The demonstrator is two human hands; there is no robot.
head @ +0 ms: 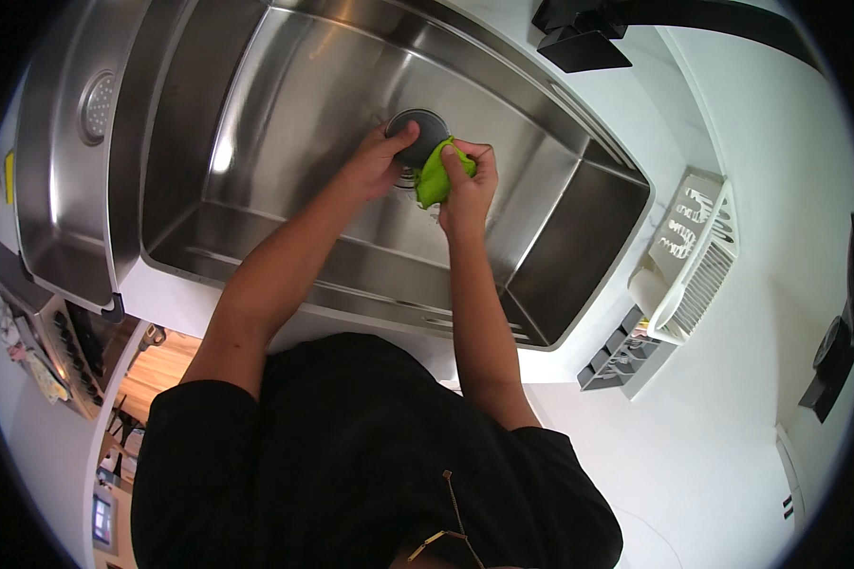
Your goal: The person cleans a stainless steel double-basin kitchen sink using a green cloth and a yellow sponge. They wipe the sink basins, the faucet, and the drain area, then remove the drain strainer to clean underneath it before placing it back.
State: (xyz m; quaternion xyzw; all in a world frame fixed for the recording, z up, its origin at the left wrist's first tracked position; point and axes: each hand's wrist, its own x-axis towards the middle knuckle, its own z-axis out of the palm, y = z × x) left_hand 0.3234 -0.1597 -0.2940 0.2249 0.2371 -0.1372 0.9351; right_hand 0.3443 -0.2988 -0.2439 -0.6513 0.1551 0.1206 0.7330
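Over a large stainless steel sink (306,142), my left hand (381,160) grips a round dark grey dish or lid (427,131) by its left edge, the thumb lying on its flat face. My right hand (467,178) pinches a bright green cloth (435,178) against the lower right edge of the round piece. The cloth covers part of that edge. Behind the hands, part of the drain (406,179) shows at the sink's bottom.
A black faucet (583,46) reaches in from the top right. Right of the sink stand a white dish rack (690,284) and a grey cutlery tray (623,359). At the far left is a steel basin or tray with a perforated round part (98,107).
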